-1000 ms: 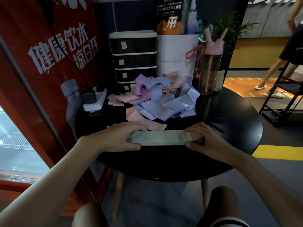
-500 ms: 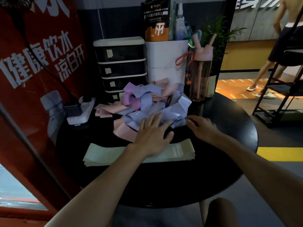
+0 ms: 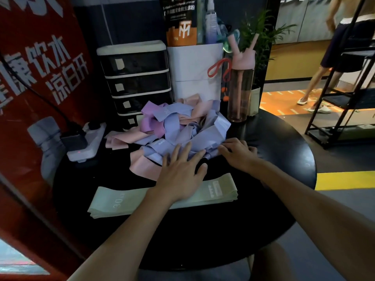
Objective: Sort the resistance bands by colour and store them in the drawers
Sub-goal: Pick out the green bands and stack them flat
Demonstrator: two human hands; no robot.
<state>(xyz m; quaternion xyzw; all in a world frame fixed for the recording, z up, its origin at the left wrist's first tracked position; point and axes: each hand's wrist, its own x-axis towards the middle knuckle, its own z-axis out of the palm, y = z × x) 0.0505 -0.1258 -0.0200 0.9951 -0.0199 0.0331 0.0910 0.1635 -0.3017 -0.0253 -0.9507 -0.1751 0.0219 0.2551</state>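
1. Lower centre of the frame, nearest the viewer: a flat stack of pale green bands (image 3: pixel 121 201) lies on a round black table (image 3: pixel 284 159). No hand grips it; the left forearm crosses above it.
2. Just beyond, the left hand (image 3: pixel 180 171) reaches forward, released, with fingers straight and spread. Its tips touch the near edge of the loose heap. To its right, the right hand (image 3: pixel 237 153) has bent fingers at the edge of a blue band (image 3: pixel 205 138). Whether it pinches that band cannot be told.
3. Centre of the frame: the unsorted pile (image 3: pixel 182 126) of blue, pink and purple bands, tangled together. A pink band (image 3: pixel 142 165) sticks out at its lower left.
4. Upper centre, behind the pile: a dark drawer unit (image 3: pixel 136 82), with every visible drawer closed. A power strip (image 3: pixel 87 142) sits to its left and a pink water bottle (image 3: pixel 240 88) to its right.
5. Step in hand, as a judgement: green looks gathered, and the hands are starting on the next colour, probably blue. The next move calls for freeing one colour from the tangle without dragging the others, then flattening and stacking it. Storing has not begun.
6. Change: a second ago both hands held the green stack by its ends at the table's front. Now it lies flat and let go, and both hands have moved to the pile. Half a second ago the scene was already much like this.
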